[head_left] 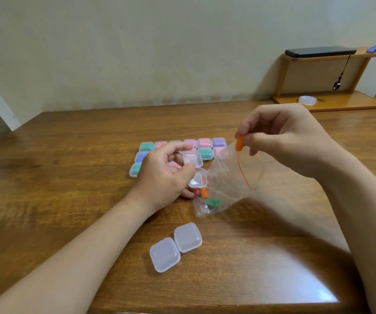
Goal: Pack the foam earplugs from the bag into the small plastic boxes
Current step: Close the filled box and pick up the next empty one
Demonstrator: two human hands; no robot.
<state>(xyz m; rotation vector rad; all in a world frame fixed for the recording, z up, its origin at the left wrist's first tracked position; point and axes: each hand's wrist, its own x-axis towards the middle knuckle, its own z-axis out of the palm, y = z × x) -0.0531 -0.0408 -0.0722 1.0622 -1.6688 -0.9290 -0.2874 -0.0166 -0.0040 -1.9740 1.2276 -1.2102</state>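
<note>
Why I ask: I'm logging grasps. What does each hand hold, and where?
The right hand pinches an orange earplug by its upper end; the left hand holds the open clear box by its left edge.

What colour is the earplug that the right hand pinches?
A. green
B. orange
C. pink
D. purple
B: the right hand pinches an orange earplug at the mouth of the bag, while the left hand holds an open box.
</note>
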